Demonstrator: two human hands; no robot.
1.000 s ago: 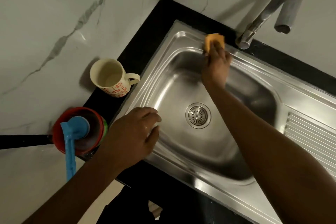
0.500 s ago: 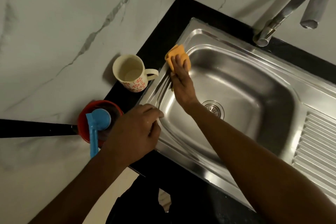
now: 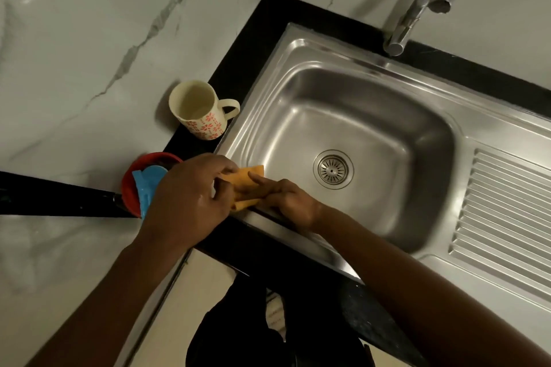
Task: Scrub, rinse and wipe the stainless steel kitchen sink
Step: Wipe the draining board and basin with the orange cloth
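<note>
Fingers (image 3: 257, 179) of my right hand (image 3: 287, 202) lie nearly straight, pressing the cloth (image 3: 246, 185) flat. My left hand (image 3: 187, 199) curls round its edge and pinches it. Both work at the near-left corner of the sink (image 3: 298, 48) (just beside the red bowl (image 3: 129, 188)). I'd fold to a clean face, then wipe along the rim's ridges with firm, even pressure.
</note>
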